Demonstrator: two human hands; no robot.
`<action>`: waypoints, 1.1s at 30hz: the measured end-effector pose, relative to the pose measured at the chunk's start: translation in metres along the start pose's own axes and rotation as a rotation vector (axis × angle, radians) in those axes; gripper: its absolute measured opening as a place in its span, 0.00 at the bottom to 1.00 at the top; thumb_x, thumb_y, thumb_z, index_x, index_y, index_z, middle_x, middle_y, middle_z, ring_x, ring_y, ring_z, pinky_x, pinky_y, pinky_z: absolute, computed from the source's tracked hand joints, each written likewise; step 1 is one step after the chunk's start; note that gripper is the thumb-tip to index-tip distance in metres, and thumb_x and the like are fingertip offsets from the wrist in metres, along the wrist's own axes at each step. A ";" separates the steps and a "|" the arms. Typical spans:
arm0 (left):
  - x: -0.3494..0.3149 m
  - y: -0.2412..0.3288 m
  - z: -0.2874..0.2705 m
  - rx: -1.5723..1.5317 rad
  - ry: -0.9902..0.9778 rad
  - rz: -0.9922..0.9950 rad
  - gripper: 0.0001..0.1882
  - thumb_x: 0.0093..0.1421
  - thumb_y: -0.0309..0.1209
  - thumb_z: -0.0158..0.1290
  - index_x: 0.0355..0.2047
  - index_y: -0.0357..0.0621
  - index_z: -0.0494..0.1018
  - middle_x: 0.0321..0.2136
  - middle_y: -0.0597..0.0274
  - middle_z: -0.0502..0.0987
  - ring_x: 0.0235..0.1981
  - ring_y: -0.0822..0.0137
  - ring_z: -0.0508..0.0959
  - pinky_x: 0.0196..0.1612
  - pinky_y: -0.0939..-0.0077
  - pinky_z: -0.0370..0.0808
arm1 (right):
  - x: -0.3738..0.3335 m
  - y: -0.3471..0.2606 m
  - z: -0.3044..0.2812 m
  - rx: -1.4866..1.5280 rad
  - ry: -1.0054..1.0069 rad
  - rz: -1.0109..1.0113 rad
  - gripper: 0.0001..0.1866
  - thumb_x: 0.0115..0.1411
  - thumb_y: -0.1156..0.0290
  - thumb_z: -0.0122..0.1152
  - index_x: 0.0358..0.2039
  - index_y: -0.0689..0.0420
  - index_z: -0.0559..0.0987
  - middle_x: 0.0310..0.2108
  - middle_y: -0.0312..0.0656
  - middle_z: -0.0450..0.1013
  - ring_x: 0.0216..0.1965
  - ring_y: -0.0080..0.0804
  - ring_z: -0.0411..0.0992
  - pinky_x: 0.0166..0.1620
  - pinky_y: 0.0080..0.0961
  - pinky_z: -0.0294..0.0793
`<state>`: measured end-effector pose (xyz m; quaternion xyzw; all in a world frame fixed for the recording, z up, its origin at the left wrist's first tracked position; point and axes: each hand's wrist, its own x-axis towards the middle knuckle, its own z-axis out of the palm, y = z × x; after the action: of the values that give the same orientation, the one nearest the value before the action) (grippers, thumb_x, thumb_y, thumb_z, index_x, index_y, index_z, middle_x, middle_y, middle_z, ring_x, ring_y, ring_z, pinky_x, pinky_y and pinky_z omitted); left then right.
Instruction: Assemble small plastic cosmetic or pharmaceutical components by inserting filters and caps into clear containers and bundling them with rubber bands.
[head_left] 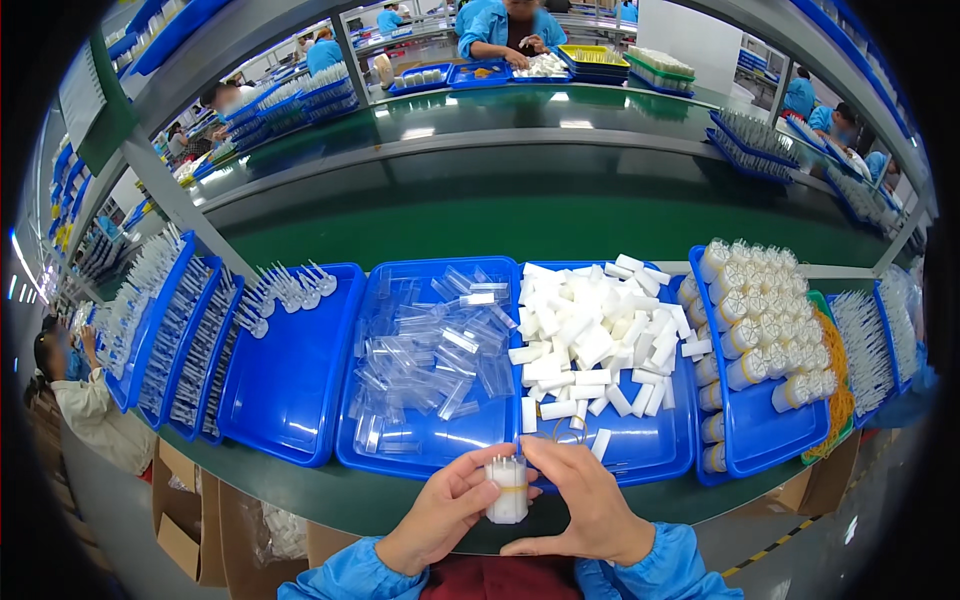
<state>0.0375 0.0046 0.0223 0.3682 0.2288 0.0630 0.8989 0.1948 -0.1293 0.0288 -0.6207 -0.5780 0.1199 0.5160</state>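
Near the front edge of the bench, my left hand (pixel 449 506) grips a small bundle of white and clear pieces (pixel 507 490) with a yellow band around its middle. Thin tips stick up from the top of the bundle. My right hand (pixel 585 497) is beside it with thumb and fingers spread wide; its fingertips are close to the bundle's top, and whether they touch it I cannot tell. Just beyond my hands, a blue tray (pixel 640 447) holds a heap of white blocks (pixel 590 340). Left of that, clear plastic sleeves (pixel 440 345) lie loose in another blue tray (pixel 400 463).
At the left, a blue tray (pixel 275 400) carries several stemmed clear parts (pixel 295 288), beside tilted trays full of them (pixel 165 320). Banded bundles (pixel 755 310) fill a raised tray at right, next to yellow rubber bands (pixel 835 380). A co-worker (pixel 510 30) sits across the bench.
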 end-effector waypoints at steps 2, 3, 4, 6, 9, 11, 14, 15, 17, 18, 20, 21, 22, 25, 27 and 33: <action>0.001 0.001 0.001 -0.070 -0.038 -0.042 0.32 0.70 0.37 0.53 0.68 0.36 0.56 0.58 0.46 0.71 0.59 0.52 0.75 0.62 0.57 0.72 | -0.004 0.007 -0.003 -0.070 -0.068 -0.007 0.38 0.48 0.59 0.78 0.59 0.54 0.74 0.53 0.40 0.74 0.52 0.39 0.72 0.53 0.35 0.69; 0.001 0.000 0.002 -0.101 -0.068 -0.068 0.33 0.70 0.38 0.53 0.68 0.36 0.56 0.58 0.46 0.71 0.59 0.52 0.75 0.62 0.58 0.72 | -0.006 0.010 -0.005 -0.105 -0.102 -0.011 0.38 0.48 0.60 0.78 0.59 0.54 0.74 0.53 0.40 0.74 0.52 0.39 0.72 0.54 0.35 0.68; 0.002 -0.001 0.002 -0.132 -0.099 -0.094 0.33 0.70 0.39 0.52 0.68 0.36 0.55 0.58 0.46 0.70 0.58 0.53 0.75 0.62 0.58 0.72 | -0.008 0.012 -0.007 -0.142 -0.104 -0.033 0.38 0.48 0.60 0.78 0.60 0.54 0.74 0.54 0.40 0.73 0.53 0.39 0.72 0.54 0.35 0.68; 0.002 -0.003 0.000 -0.093 -0.072 -0.098 0.31 0.71 0.36 0.52 0.68 0.36 0.56 0.56 0.49 0.72 0.58 0.56 0.75 0.61 0.62 0.72 | -0.012 0.014 -0.008 -0.215 -0.109 -0.076 0.39 0.48 0.60 0.78 0.60 0.54 0.74 0.55 0.39 0.73 0.53 0.38 0.71 0.55 0.35 0.67; 0.003 -0.011 -0.008 0.065 -0.017 -0.078 0.29 0.71 0.32 0.52 0.68 0.36 0.57 0.54 0.53 0.74 0.57 0.60 0.75 0.60 0.65 0.73 | -0.009 0.015 -0.007 -0.259 -0.120 -0.158 0.38 0.48 0.61 0.77 0.60 0.53 0.74 0.56 0.39 0.72 0.54 0.37 0.71 0.55 0.35 0.67; 0.002 -0.011 -0.010 0.110 0.018 -0.063 0.30 0.69 0.30 0.54 0.67 0.37 0.57 0.52 0.55 0.75 0.55 0.63 0.76 0.59 0.68 0.74 | -0.006 0.012 -0.008 -0.235 -0.152 -0.109 0.36 0.50 0.61 0.76 0.60 0.54 0.74 0.56 0.40 0.73 0.55 0.38 0.70 0.56 0.36 0.67; 0.002 -0.005 -0.006 0.162 0.034 -0.027 0.33 0.65 0.25 0.58 0.67 0.38 0.58 0.51 0.55 0.76 0.52 0.67 0.77 0.57 0.71 0.75 | -0.002 0.005 -0.011 0.016 -0.122 0.015 0.34 0.54 0.60 0.74 0.60 0.56 0.74 0.55 0.41 0.73 0.56 0.40 0.69 0.57 0.37 0.66; 0.002 -0.004 -0.003 0.261 0.022 0.011 0.35 0.63 0.25 0.60 0.68 0.39 0.57 0.51 0.55 0.77 0.52 0.67 0.78 0.56 0.72 0.75 | -0.001 0.003 -0.013 0.132 -0.097 0.064 0.34 0.55 0.60 0.74 0.60 0.56 0.74 0.55 0.41 0.73 0.56 0.41 0.69 0.58 0.37 0.65; 0.001 -0.002 0.003 0.450 -0.011 0.078 0.40 0.59 0.23 0.64 0.68 0.39 0.56 0.51 0.53 0.77 0.50 0.67 0.78 0.55 0.72 0.75 | -0.007 0.009 -0.022 0.131 -0.140 0.107 0.31 0.58 0.60 0.72 0.60 0.56 0.75 0.52 0.42 0.74 0.52 0.40 0.70 0.55 0.35 0.68; 0.002 -0.002 0.009 0.546 -0.039 0.101 0.43 0.57 0.22 0.66 0.69 0.40 0.55 0.51 0.53 0.77 0.50 0.67 0.78 0.55 0.73 0.75 | -0.012 0.013 -0.027 0.129 -0.146 0.135 0.30 0.59 0.61 0.71 0.59 0.57 0.75 0.51 0.42 0.74 0.50 0.40 0.71 0.54 0.34 0.69; 0.005 -0.004 0.013 0.656 -0.100 0.107 0.48 0.54 0.23 0.69 0.69 0.40 0.53 0.51 0.52 0.77 0.50 0.66 0.79 0.54 0.72 0.76 | -0.020 0.014 -0.030 0.295 -0.195 0.266 0.27 0.59 0.63 0.71 0.58 0.56 0.77 0.47 0.42 0.74 0.45 0.37 0.72 0.49 0.30 0.71; 0.006 -0.006 0.010 0.635 -0.103 0.149 0.48 0.54 0.23 0.70 0.69 0.39 0.53 0.51 0.51 0.77 0.50 0.66 0.79 0.54 0.71 0.76 | -0.024 0.014 -0.028 0.378 -0.207 0.342 0.25 0.60 0.64 0.70 0.57 0.55 0.77 0.46 0.42 0.74 0.43 0.35 0.73 0.47 0.28 0.72; 0.007 -0.009 0.006 0.609 -0.111 0.185 0.48 0.53 0.22 0.70 0.69 0.39 0.53 0.51 0.51 0.77 0.50 0.65 0.79 0.55 0.70 0.76 | -0.025 0.014 -0.025 0.383 -0.110 0.290 0.22 0.61 0.66 0.69 0.55 0.55 0.79 0.41 0.40 0.73 0.36 0.31 0.72 0.41 0.25 0.74; 0.008 -0.015 0.008 0.485 -0.070 0.232 0.43 0.52 0.18 0.69 0.65 0.34 0.59 0.53 0.47 0.75 0.50 0.59 0.80 0.57 0.65 0.77 | -0.030 0.015 -0.024 0.358 0.093 0.285 0.23 0.61 0.67 0.69 0.56 0.55 0.79 0.37 0.39 0.72 0.34 0.25 0.71 0.39 0.22 0.74; 0.006 -0.016 0.009 0.448 -0.018 0.162 0.39 0.51 0.15 0.67 0.63 0.31 0.63 0.54 0.46 0.75 0.50 0.57 0.80 0.57 0.63 0.78 | -0.039 0.010 -0.031 0.414 0.145 0.347 0.23 0.60 0.67 0.70 0.56 0.55 0.79 0.37 0.39 0.73 0.35 0.24 0.72 0.39 0.21 0.74; 0.010 -0.030 0.005 0.817 -0.087 0.425 0.33 0.52 0.15 0.66 0.60 0.30 0.68 0.54 0.46 0.74 0.53 0.56 0.79 0.59 0.63 0.78 | -0.055 0.010 -0.033 0.479 0.207 0.431 0.25 0.55 0.70 0.75 0.55 0.55 0.81 0.39 0.39 0.75 0.36 0.24 0.73 0.43 0.20 0.74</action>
<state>0.0474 -0.0171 0.0013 0.7332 0.1165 0.1353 0.6561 0.2088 -0.1902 0.0106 -0.5986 -0.3334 0.2952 0.6659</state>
